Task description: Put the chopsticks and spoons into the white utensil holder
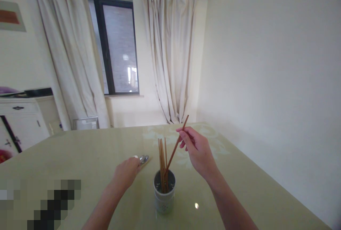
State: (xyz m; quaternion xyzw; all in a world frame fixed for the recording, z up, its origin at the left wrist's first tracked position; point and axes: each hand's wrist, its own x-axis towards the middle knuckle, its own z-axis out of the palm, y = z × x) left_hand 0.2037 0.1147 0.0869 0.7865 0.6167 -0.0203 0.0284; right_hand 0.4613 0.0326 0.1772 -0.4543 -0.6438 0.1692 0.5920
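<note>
A pale ceramic holder (164,201) with small dark marks stands upright on the table. Several thin brown chopsticks (161,160) lean inside it. Between thumb and fingers, my right hand (195,146) pinches a darker brown chopstick (174,151), which slants down to the left with its lower end at the holder's mouth. To the left of the holder, my left hand (126,172) is closed low over the table, back of the hand upward. Shiny metal spoons (144,159) stick out past its fingers; their handles are hidden by the hand, and I cannot tell their exact number.
The glossy greenish table (106,148) reaches towards a curtained window (121,49). A plain wall (271,63) runs along its right side. Beyond the left edge stands a white cabinet (26,120). A blurred dark patch (50,205) covers the lower left.
</note>
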